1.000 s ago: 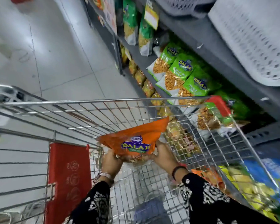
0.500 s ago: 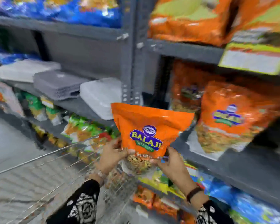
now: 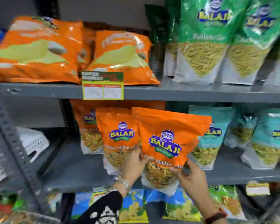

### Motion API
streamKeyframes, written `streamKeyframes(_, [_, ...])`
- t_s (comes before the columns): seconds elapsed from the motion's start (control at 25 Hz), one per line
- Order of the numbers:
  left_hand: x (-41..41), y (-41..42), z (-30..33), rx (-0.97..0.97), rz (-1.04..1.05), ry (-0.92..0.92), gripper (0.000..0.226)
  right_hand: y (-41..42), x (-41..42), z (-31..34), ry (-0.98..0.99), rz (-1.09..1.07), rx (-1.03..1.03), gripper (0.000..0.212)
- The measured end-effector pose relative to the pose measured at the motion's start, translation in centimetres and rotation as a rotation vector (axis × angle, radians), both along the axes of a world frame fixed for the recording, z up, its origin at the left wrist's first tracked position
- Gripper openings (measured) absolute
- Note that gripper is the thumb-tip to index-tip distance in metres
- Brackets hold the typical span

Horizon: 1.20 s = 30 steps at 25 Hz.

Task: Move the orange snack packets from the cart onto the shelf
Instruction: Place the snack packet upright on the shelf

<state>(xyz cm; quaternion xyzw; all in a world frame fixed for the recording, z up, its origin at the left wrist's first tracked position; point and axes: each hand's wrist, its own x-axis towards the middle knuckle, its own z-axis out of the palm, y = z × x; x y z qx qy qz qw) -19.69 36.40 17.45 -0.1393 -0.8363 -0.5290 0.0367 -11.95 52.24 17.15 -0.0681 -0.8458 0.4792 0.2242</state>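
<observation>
Both hands are wrapped around the bottom corners of an orange snack packet — the left hand grips its lower left edge with fingers curled onto the front, and the right hand pinches the lower right corner. The packet is upright and tilted a little, held up at the front edge of the middle shelf, just beside another orange packet already standing there and overlapping its right side. Teal packets sit right behind it on the right — everything's a bit blurry.
</observation>
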Motion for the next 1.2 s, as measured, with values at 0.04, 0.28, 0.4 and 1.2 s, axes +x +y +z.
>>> streamKeyframes(0.04, [-0.8,1.7,0.1,-0.008,-0.011,-0.015,0.027,1.1,-0.7,-0.2,0.001,-0.035,-0.006,0.020])
streamKeyframes(0.28, [-6.7,7.0,-1.0,0.069,-0.158,-0.151,0.030,4.4,-5.5,-2.3,-0.004,-0.173,-0.034,0.024])
streamKeyframes(0.4, [-8.3,7.8,-3.3,0.103,-0.181,-0.213,0.029,4.8,-7.4,-4.9,-0.045,-0.286,-0.074,0.033])
streamKeyframes(1.2, [-6.7,-16.6,-5.7,0.294,0.449,0.145,0.024,-21.4,-8.7,-7.1,0.111,0.403,-0.148,0.034])
